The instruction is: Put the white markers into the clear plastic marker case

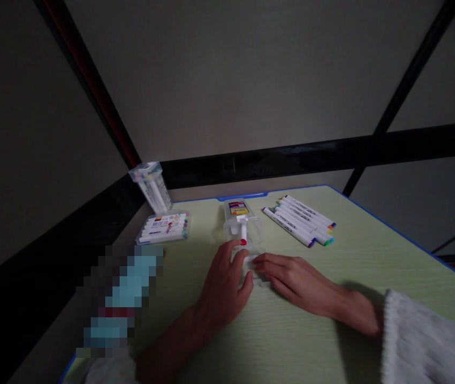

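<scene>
A clear plastic marker case [233,224] with a coloured label lies open at the middle of the table, its see-through flap [256,273] towards me. One white marker with a red end [244,232] sticks out of the case. My left hand [225,282] is open, thumb and fingers apart; its index fingertip is at the marker's red end, though I cannot tell how firmly it touches. My right hand [297,280] is open too, fingers stretched out together and resting at the flap's right side. Part of the flap is hidden under both hands.
Several loose white markers [299,218] lie at the back right. To the left is a flat pack of markers [165,228], with an upright clear container of markers [153,189] behind it. A pixelated blue area [131,288] covers the left edge. A wall [251,96] rises behind the table.
</scene>
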